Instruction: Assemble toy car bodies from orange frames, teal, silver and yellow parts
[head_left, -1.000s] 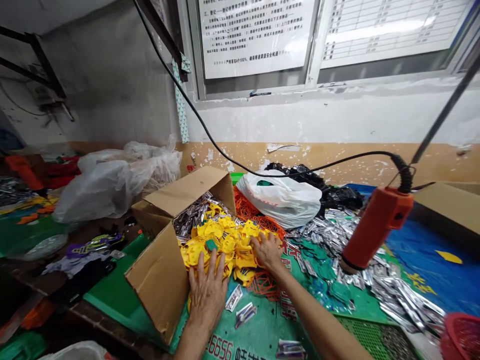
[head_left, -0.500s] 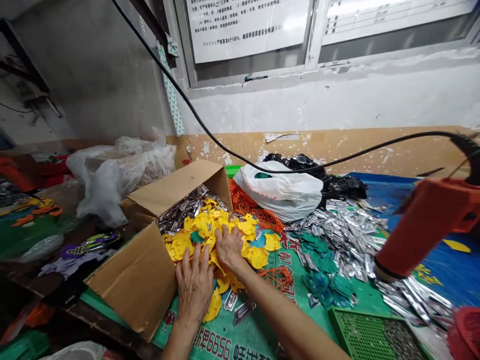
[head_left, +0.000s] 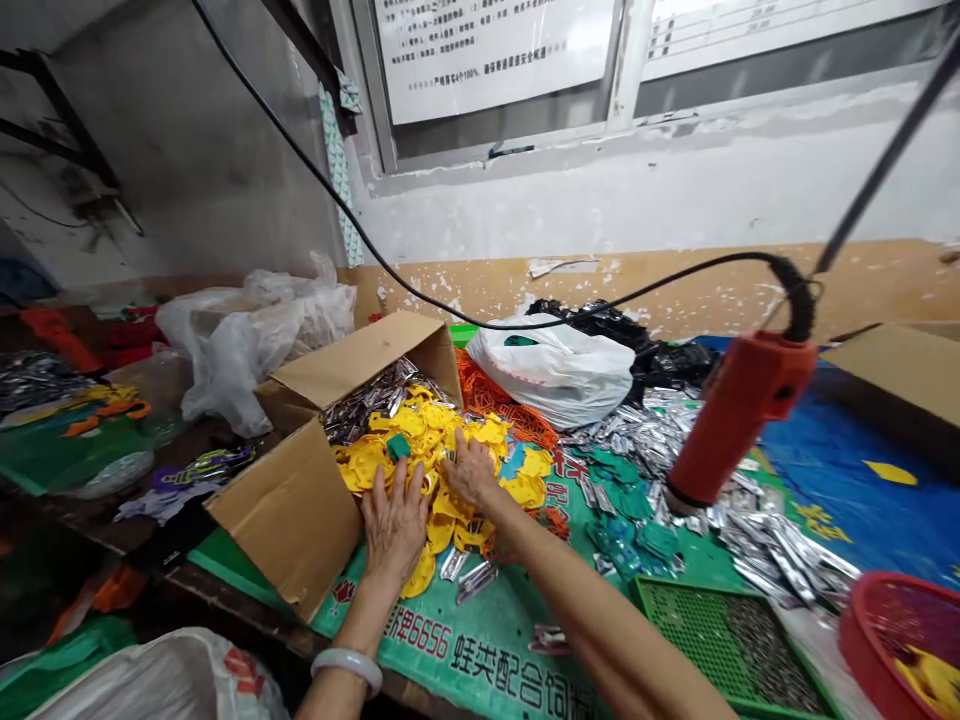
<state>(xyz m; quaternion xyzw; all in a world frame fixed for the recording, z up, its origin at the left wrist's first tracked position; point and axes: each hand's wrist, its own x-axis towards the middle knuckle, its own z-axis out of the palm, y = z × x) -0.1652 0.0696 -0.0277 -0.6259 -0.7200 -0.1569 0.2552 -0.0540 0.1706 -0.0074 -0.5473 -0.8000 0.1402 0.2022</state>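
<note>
Flat yellow plastic pieces (head_left: 437, 510) lie heaped at the mouth of a cardboard box (head_left: 292, 525) that rests on its side. My left hand (head_left: 394, 522) lies on the near left of the heap, fingers spread and palm down. My right hand (head_left: 474, 470) presses on the heap's right part, its fingers stretched out and apart. Neither hand has a visible hold on a piece. Behind the yellow heap, small silver packets (head_left: 379, 400) fill the box. A small green piece (head_left: 398, 447) sits among the yellow ones. Some fingertips are partly hidden by the pieces.
A red handheld power tool (head_left: 739, 420) hangs on a cord at right. Silver packets (head_left: 780, 545) and green pieces (head_left: 622, 490) lie below it. A green tray (head_left: 675, 605) and red basket (head_left: 862, 625) stand front right. A white bag (head_left: 555, 375) and orange pieces (head_left: 487, 395) lie behind.
The hanging tool has swung leftward in view. The camera view has shifted, bringing the red basket and a second box further in. Both hands stay on the yellow heap, the right fingers now more stretched.
</note>
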